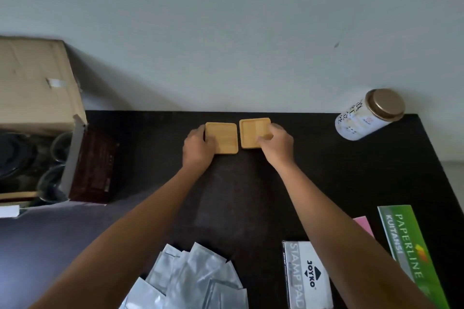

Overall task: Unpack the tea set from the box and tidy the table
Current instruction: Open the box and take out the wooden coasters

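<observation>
On the dark table [251, 195], near its far edge, I see left hand [198, 145] and right hand [276, 144] each gripping a square bamboo coaster [224, 137], [253, 132], while glassware waits in the open cardboard box [37, 88] at the left edge.

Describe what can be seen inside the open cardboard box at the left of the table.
Inside the cardboard box, dark round glass pieces show, apparently tea ware. The raised flap and the frame edge cover the rest, so the count stays unknown.

Middle of the dark table [233, 203] is open; box [37, 118] blocks the left, jar [369, 115] far right, foil packets [195, 281] and stamp pad box [306, 276] crowd the near edge
</observation>
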